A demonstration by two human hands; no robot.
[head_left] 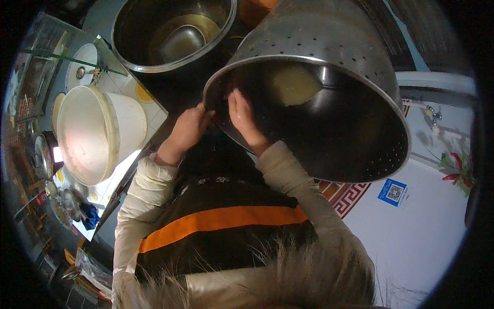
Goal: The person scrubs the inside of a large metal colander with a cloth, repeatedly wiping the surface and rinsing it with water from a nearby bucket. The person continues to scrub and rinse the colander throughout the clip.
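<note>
A large stainless steel barrel with rows of small holes is tilted, its wide mouth towards me. A pale yellowish patch, perhaps cloudy liquid, shows deep inside. My left hand is closed at the left side of the barrel's rim; its fingertips are partly hidden. My right hand reaches inside the mouth, close to the left inner wall. Its fingers are extended and slightly blurred, and whether they hold anything is unclear in the dark.
Beyond my hands stands a metal pot with a round metal vessel in yellowish liquid. A white plastic bucket lies sideways in view on a tiled counter at left, behind a glass panel. A wall tap is at right.
</note>
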